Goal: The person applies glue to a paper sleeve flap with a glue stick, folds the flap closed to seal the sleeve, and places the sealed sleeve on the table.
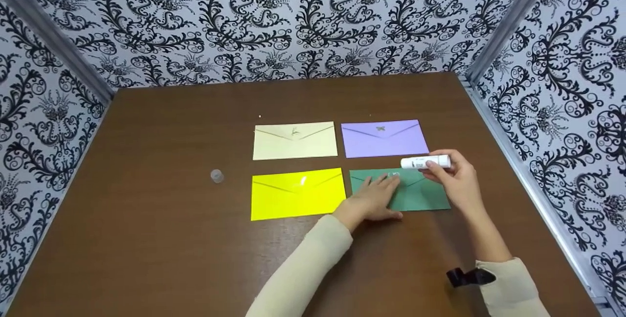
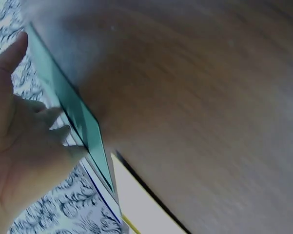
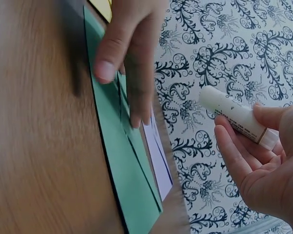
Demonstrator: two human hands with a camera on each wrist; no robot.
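Observation:
On the green envelope (image 1: 420, 194) lies my left hand (image 1: 376, 199), fingers extended across its flap and thumb out past the near edge. My right hand (image 1: 457, 177) holds a white glue stick (image 1: 425, 162) sideways above that envelope's right part, between thumb and fingers. Print shows on the tube in the right wrist view, where the glue stick (image 3: 234, 114) points away from the palm. A pale emblem at the top of the green flap is partly covered by my left fingertips.
Left of the green envelope is a bright yellow envelope (image 1: 298, 199). Behind are a cream envelope (image 1: 293, 148) and a purple envelope (image 1: 386, 145), both with flaps down. A small translucent cap (image 1: 217, 175) sits on the brown table (image 1: 146, 238). Patterned walls (image 1: 303, 23) stand around it.

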